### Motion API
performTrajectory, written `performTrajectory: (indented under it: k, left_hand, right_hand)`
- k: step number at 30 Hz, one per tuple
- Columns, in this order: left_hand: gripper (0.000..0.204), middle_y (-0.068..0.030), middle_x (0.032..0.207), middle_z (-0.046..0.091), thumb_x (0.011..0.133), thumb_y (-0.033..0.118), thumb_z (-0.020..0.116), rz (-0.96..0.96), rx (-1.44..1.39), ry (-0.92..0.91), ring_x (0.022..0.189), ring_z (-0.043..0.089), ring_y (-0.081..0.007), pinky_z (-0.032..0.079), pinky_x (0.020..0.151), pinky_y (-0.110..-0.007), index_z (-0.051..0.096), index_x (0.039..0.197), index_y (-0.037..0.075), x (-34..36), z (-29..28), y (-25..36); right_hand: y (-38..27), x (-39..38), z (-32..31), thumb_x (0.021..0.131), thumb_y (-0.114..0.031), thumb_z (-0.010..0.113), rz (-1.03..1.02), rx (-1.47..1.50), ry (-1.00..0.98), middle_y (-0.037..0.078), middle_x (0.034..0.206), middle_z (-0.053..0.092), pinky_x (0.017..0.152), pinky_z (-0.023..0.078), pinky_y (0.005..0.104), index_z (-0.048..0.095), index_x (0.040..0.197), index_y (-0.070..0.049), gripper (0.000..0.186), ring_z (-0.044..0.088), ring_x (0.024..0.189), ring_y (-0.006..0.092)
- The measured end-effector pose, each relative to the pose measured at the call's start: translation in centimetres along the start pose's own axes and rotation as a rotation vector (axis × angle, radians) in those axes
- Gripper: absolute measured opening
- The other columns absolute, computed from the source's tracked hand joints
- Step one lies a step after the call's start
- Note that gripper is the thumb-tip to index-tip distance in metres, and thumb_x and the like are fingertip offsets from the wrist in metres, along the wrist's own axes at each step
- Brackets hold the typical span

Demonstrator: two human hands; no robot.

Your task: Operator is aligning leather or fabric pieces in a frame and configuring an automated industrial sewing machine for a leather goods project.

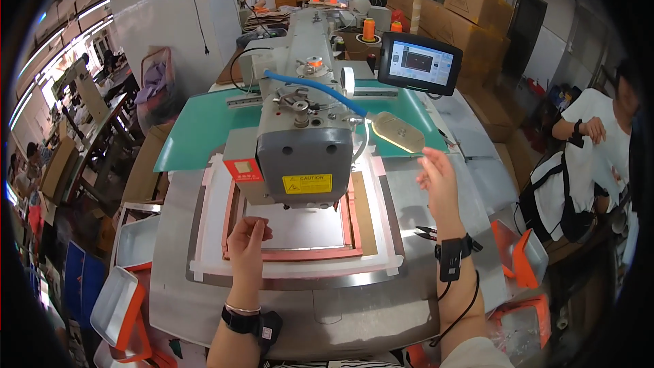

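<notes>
A large grey sewing machine head [306,157] stands over a sewing frame with a pink-edged opening [293,255]. My left hand [248,240] is at the near left part of this frame, fingers curled in and thumb against them; whatever they hold, if anything, is too small to make out. Raised to the right of the machine, my right hand [439,182] has loosely bent fingers with gaps between them and nothing visible in them. Its fingertips are just below a clear oval guard plate [398,133] on the machine. Black-handled thread snips [426,233] lie beside my right wrist.
A screen [419,63] stands at the back right. Green sheets [204,129] flank the machine on the metal table [381,310]. White-and-orange trays [116,310] sit at the left, with similar ones at the right. A seated person [593,136] is at far right.
</notes>
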State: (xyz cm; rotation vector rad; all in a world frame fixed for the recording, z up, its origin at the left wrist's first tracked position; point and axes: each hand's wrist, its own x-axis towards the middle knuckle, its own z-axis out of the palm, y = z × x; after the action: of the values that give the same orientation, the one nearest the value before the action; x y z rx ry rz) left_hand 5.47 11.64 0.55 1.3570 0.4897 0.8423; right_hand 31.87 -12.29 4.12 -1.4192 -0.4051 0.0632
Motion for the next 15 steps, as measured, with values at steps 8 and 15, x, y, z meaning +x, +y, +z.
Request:
performTrajectory:
  k: [8,15]
  left_hand:
    - [0.012,-0.005,0.082,0.062,0.095,0.007,0.054,0.082,0.031,-0.117,0.078,0.058,-0.0114,0.046,0.075,-0.023,0.06,0.094,-0.003,-1.0,0.7,1.4]
    - [0.006,-0.0073,0.08,0.065,0.09,0.002,0.057,0.164,0.422,-0.169,0.077,0.063,-0.0128,0.048,0.073,-0.025,0.06,0.09,-0.002,-2.0,1.0,3.3]
  right_hand:
    - [-1.0,-1.8,-1.2,0.092,-0.018,0.056,-0.075,-0.141,0.039,0.002,0.09,0.059,0.057,0.038,0.0195,0.061,0.11,-0.005,0.023,0.05,0.063,0.006]
    - [-1.9,-1.2,-1.5,0.093,-0.019,0.056,-0.107,-0.124,0.058,0.001,0.09,0.06,0.057,0.038,0.0188,0.061,0.11,-0.006,0.022,0.049,0.062,0.0047]
